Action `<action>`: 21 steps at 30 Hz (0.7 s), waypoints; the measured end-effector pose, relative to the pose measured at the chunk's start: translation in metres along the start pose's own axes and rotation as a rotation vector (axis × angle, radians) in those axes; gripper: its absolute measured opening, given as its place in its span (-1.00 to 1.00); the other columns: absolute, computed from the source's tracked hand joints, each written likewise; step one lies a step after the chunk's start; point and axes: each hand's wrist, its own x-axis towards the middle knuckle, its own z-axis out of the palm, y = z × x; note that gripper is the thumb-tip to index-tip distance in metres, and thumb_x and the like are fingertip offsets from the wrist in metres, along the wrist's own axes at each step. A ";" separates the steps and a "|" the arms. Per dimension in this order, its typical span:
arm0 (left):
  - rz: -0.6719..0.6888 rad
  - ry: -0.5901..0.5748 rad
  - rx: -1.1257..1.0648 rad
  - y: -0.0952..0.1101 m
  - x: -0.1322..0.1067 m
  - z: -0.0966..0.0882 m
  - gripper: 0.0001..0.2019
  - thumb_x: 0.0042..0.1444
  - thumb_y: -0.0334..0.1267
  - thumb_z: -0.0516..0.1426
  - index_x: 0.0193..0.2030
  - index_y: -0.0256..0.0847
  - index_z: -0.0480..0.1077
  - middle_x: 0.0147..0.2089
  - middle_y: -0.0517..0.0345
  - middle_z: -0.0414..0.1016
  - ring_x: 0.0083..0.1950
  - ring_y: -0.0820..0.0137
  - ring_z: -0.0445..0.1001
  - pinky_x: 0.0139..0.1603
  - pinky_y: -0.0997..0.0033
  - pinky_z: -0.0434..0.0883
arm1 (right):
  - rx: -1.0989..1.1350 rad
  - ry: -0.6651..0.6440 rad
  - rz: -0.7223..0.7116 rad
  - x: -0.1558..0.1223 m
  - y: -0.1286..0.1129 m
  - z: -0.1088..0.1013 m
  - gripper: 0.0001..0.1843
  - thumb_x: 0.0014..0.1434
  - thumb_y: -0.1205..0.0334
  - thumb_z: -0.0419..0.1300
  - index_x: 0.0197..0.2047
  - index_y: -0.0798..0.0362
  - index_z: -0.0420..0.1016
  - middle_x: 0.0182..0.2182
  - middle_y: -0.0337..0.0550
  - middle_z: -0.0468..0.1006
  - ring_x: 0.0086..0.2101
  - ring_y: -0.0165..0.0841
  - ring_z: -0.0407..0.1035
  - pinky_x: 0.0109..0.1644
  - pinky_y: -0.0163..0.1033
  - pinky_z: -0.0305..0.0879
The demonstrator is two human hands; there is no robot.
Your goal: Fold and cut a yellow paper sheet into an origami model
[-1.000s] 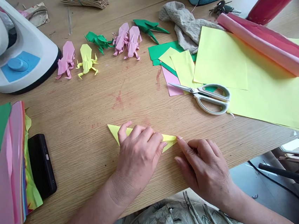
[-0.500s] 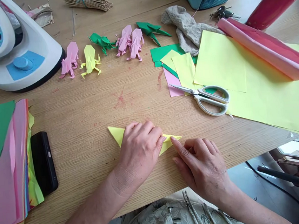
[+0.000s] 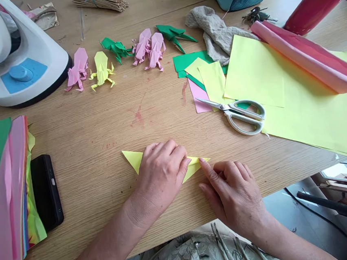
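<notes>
Clock set on the folded yellow paper (image 3: 131, 159), 12 facing away from the person. Paper lies on the wooden table (image 3: 99, 125), close to the near edge, its middle hidden under the left hand (image 3: 162, 170); one pointed end shows toward 9 o'clock, a narrower one toward 3. Left hand palm down, fingers bent, thumb against the paper; whether thumb and fingers pinch it, cannot tell. Right hand (image 3: 232, 187) at 4 o'clock, index finger stretched out with its tip on the narrow end, thumb spread away from it, other fingers curled; nothing pinched. At 2 o'clock, scissors (image 3: 247, 116), points toward the left, partly over small cut pieces (image 3: 214, 81) and beside the large yellow sheets (image 3: 320, 120). At 11, a yellow paper frog (image 3: 102, 69) and, just left of it, a pink paper frog (image 3: 77, 67). Near 12, two pink paper figures (image 3: 155, 52) side by side, a green paper figure (image 3: 175, 33) to their right. Crumpled cloth (image 3: 215, 40) at 1. At 9, black phone (image 3: 46, 191) beside a stack of coloured paper (image 3: 4, 215). White fan (image 3: 43, 67) between 10 and 11
</notes>
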 end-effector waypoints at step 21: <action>-0.005 0.001 -0.010 -0.001 0.000 0.001 -0.85 0.32 -0.29 0.05 -0.31 -0.19 0.33 -0.28 0.14 0.42 -0.22 0.30 0.38 -0.12 0.23 0.26 | 0.008 0.011 0.016 -0.002 0.000 0.003 -0.47 0.32 0.22 0.13 0.28 0.30 0.26 -0.24 0.01 0.37 -0.26 -0.23 0.25 -0.19 -0.08 0.26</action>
